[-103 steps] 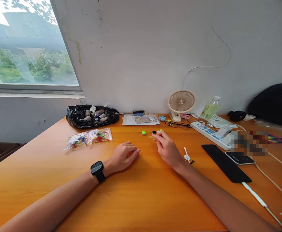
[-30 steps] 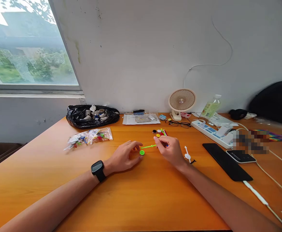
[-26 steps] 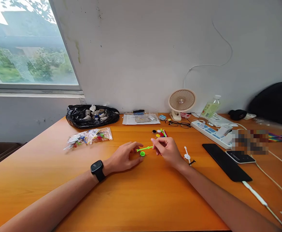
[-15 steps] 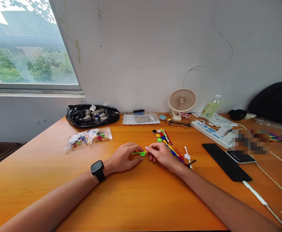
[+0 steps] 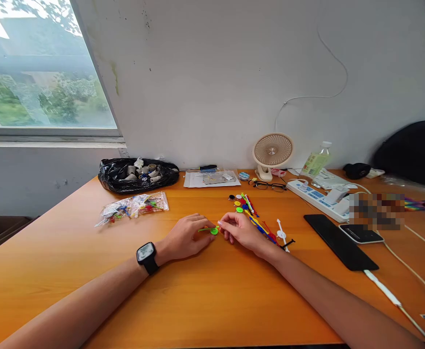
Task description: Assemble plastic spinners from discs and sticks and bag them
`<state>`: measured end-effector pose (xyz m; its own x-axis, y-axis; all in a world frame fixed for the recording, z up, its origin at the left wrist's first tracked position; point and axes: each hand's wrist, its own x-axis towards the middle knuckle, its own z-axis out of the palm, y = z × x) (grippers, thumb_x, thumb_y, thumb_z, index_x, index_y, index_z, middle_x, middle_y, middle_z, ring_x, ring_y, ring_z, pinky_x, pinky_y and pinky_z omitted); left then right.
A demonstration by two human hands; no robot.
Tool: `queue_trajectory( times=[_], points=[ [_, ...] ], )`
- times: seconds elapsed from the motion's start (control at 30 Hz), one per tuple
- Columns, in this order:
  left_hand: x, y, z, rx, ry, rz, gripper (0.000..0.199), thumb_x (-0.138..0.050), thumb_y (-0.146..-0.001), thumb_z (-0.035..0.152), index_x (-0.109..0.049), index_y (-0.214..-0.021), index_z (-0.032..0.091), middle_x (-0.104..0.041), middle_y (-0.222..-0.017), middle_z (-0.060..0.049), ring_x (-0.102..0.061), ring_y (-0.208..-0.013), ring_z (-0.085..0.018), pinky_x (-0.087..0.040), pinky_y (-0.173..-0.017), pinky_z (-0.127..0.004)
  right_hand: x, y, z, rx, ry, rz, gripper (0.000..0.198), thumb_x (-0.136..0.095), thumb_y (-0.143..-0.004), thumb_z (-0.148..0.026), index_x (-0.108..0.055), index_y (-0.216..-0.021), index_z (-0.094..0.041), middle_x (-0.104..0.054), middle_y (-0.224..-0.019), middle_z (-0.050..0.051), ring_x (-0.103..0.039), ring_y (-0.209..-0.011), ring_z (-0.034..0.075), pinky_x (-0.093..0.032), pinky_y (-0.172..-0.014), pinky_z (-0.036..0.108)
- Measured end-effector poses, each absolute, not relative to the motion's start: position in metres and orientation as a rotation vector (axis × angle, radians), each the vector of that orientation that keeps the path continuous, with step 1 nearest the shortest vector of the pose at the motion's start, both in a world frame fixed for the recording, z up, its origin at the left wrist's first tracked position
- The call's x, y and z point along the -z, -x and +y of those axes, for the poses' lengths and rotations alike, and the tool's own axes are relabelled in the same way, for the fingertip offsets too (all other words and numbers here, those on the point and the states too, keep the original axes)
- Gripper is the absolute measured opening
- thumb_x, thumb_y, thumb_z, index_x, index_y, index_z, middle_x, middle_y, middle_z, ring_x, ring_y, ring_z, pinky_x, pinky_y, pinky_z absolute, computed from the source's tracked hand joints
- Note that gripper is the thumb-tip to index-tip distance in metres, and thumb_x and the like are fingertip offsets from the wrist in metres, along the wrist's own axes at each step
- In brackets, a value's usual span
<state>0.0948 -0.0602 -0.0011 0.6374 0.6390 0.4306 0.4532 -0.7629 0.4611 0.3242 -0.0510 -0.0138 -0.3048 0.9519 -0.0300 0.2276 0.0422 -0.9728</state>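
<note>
A small green plastic arrow spinner (image 5: pixel 214 231) with a round disc is held low over the table between my two hands. My left hand (image 5: pixel 185 236), with a watch on its wrist, is closed with thumb and fingertips at the spinner's left side. Opposite it, my right hand (image 5: pixel 239 231) pinches the spinner's right end; the fingertips hide that tip. Just past my right hand lie several coloured plastic arrows (image 5: pixel 248 205) and small discs (image 5: pixel 239 210). A white arrow spinner (image 5: pixel 281 234) and a black piece (image 5: pixel 288 243) rest to its right.
Clear bags of plastic parts (image 5: pixel 149 202) lie at left, before a black plastic bag (image 5: pixel 108 180). Farther back are papers (image 5: pixel 194 180), a small fan (image 5: pixel 272 150), glasses (image 5: pixel 265 185) and a bottle (image 5: pixel 314 165). A power strip (image 5: pixel 312 195) and phone (image 5: pixel 339 242) are at right.
My hands stay at the spinner; my right fingertips are slightly closer to its disc. The watch face looks brighter, and the whole view has shifted slightly.
</note>
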Motion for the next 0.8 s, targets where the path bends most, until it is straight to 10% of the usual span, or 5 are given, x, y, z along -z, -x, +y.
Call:
queue_trajectory(
  times=[0.43,0.8],
  points=[
    [0.002,-0.095,-0.06,-0.85,-2.576,0.846,0.019,-0.06,-0.102,0.032,-0.074,-0.112,0.024,-0.076,-0.104,-0.007,-0.069,-0.094,-0.021,-0.056,-0.085,-0.035,0.015,-0.327,-0.05,-1.182,1.189,-1.668,0.018,-0.073,-0.076,-0.035,-0.062,-0.083,-0.021,-0.061,-0.063,-0.003,-0.054,-0.054,0.014,-0.04,-0.049,0.025],
    [0.001,-0.097,-0.06,-0.781,-2.647,0.896,0.011,-0.064,-0.098,0.031,-0.071,-0.104,0.025,-0.075,-0.105,-0.007,-0.069,-0.098,-0.023,-0.056,-0.089,-0.037,0.004,-0.328,-0.056,-0.603,1.337,-1.92,0.013,-0.062,-0.093,-0.032,-0.066,-0.089,-0.02,-0.072,-0.085,0.002,-0.053,-0.057,0.013,-0.04,-0.055,0.028]
  ],
)
